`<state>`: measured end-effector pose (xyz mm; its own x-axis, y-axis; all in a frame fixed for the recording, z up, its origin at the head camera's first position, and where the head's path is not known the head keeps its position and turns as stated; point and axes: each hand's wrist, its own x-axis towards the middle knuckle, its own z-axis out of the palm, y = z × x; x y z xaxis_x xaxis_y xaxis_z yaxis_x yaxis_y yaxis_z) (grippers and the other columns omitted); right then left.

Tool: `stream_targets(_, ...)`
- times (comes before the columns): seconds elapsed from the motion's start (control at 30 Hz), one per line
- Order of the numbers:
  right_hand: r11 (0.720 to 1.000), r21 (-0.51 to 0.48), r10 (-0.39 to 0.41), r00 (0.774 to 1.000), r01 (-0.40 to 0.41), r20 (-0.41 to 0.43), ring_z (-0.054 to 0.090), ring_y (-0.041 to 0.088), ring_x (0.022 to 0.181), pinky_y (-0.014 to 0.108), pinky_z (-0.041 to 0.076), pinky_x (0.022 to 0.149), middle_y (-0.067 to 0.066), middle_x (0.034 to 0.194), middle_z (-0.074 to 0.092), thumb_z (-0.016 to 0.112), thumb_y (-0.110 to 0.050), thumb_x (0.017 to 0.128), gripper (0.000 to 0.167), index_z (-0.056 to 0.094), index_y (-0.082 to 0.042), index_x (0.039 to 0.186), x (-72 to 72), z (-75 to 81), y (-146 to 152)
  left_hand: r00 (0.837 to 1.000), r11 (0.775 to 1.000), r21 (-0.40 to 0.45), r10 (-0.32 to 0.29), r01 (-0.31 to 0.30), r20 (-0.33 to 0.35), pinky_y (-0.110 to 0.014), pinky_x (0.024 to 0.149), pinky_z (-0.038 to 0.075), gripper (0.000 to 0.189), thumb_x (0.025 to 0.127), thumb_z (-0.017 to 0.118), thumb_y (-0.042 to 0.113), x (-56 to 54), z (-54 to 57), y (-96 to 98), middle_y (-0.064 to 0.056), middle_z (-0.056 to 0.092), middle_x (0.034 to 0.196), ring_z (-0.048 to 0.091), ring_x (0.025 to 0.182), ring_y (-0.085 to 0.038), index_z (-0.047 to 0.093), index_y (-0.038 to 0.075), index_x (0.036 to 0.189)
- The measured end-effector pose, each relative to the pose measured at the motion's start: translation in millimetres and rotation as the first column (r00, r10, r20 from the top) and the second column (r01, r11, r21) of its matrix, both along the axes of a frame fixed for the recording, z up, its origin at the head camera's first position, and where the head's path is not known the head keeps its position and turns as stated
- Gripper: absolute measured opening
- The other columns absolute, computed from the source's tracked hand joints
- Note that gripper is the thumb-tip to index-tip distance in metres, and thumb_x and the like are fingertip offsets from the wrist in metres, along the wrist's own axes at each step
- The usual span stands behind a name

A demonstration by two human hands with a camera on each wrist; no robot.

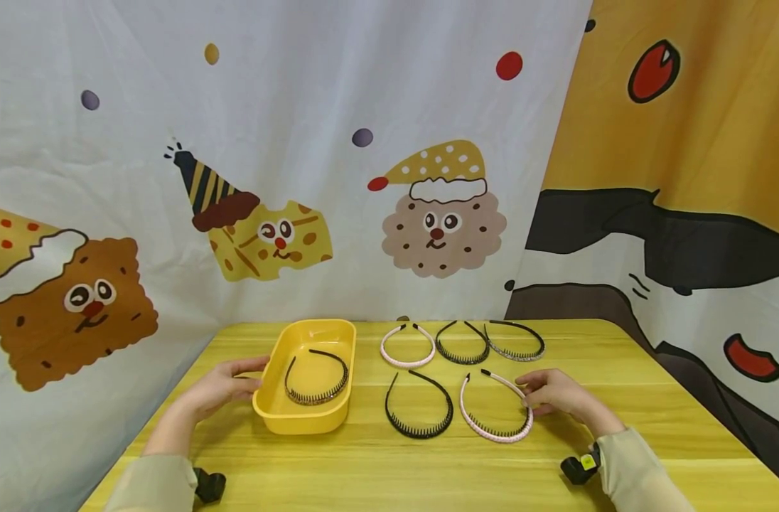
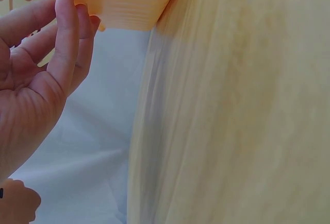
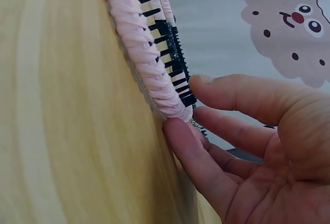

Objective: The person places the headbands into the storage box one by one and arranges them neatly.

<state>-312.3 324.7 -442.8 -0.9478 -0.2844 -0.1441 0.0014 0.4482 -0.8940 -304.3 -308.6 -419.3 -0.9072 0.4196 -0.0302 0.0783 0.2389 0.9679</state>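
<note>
A yellow plastic tray stands on the left, with a dark toothed headband lying inside. Fingertips of my left hand touch its left side; in the left wrist view the fingers reach up to the tray's outer wall. On the right, my right hand pinches the right side of a pink wrapped headband with black teeth. The right wrist view shows the fingertips of the hand around the pink band. Left of it lies a black toothed headband.
Behind these lie another pink headband, a black one and a dark one with grey glitter. All are on a yellow wood-grain table. A cartoon-printed cloth hangs behind the table.
</note>
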Motion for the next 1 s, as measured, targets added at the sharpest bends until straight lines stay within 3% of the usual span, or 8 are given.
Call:
stream_targets(0.37, 1.0, 0.022, -0.014, 1.0, 0.014, -0.023, 0.064, 0.024, 0.081, 0.039, 0.058, 0.072, 0.019, 0.1, 0.059, 0.07, 0.001, 0.081, 0.055, 0.048, 0.021, 0.127, 6.3, 7.4, -7.4, 1.0, 1.0, -0.006, -0.005, 0.005, -0.005, -0.04, 0.091, 0.052, 0.067, 0.097, 0.06, 0.009, 0.8, 2.4, 0.3, -0.036, 0.023, 0.149, 0.056, 0.116, -0.034, 0.023, -0.013, 0.148)
stream_targets(1.0, 0.996, 0.042, -0.074, 0.997, 0.075, -0.031, 0.066, 0.024, 0.076, 0.036, 0.059, 0.068, 0.02, 0.099, 0.064, 0.07, -0.001, 0.079, 0.051, 0.053, 0.02, 0.123, 5.0, 6.1, -10.6, 1.0, 1.0, -0.001, -0.002, 0.002, 0.0, -0.039, 0.091, 0.052, 0.067, 0.097, 0.06, 0.009, -1.2, -2.2, -0.6, -0.035, 0.019, 0.151, 0.055, 0.118, -0.034, 0.023, -0.012, 0.148)
